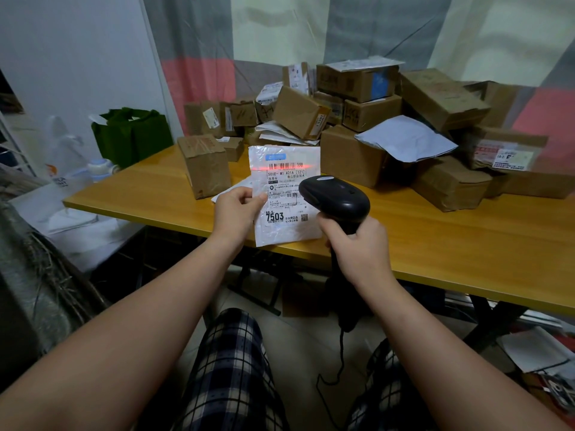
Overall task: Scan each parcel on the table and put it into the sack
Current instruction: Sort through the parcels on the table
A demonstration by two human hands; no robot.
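Left hand (238, 209): thumb and curled fingers pinch the left edge of the white parcel (287, 185), holding it upright in the air.
White parcel: flat plastic mailer, printed label facing the camera, above the near edge of the table (435, 244), not resting on it.
Right hand (357, 244): fingers wrapped round the handle of the black scanner (336, 200).
Scanner: head aimed at the label, overlapping its right side in this view.
Red scan line (286, 166): lies across the top barcode.
Cable (342, 353): hangs from the scanner handle towards the floor.
Pile of parcels (389, 119): cardboard boxes and pale mailers on the far and right part of the table.
Upright box (207, 164): stands on the table just behind the left hand.
Green bag (132, 135): beyond the table's left end.
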